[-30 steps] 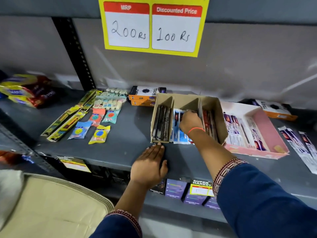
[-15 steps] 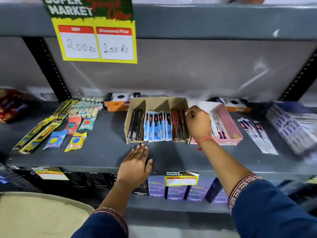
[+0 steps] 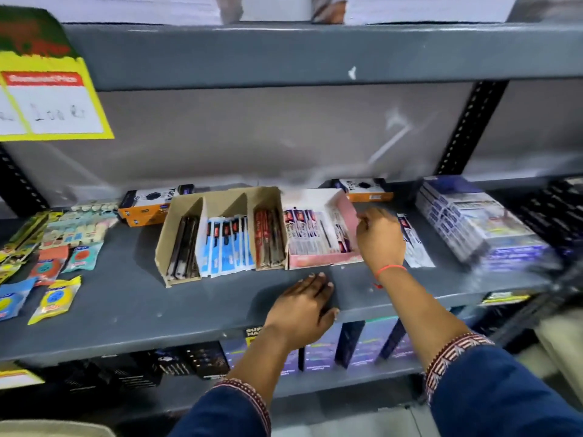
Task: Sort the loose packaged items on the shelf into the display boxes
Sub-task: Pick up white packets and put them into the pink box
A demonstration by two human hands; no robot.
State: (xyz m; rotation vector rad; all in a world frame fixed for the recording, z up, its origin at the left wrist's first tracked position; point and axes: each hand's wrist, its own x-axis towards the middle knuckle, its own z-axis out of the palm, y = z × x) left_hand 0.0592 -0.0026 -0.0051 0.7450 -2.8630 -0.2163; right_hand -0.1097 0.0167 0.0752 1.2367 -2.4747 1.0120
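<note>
A brown cardboard display box (image 3: 176,228) with three compartments stands mid-shelf, holding dark, blue-white and red packets. To its right sits a pink display box (image 3: 325,260) with purple-white packets. My right hand (image 3: 380,238) hovers at the pink box's right wall, fingers curled, with nothing visibly in them. Loose purple-white packets (image 3: 415,244) lie just right of that hand. My left hand (image 3: 304,310) lies flat on the grey shelf (image 3: 132,298) near its front edge, fingers apart and nothing in it.
Loose colourful sachets (image 3: 55,298) and strip packs (image 3: 80,230) lie at the left. Two orange-black boxes (image 3: 146,205) stand at the back. A stack of blue-white packs (image 3: 476,225) is at the right. A yellow price sign (image 3: 53,105) hangs upper left. Purple boxes fill the lower shelf.
My right hand has moved right, from the brown box's compartments to the pink box's right side. The view has swung right. My left hand stays flat on the shelf.
</note>
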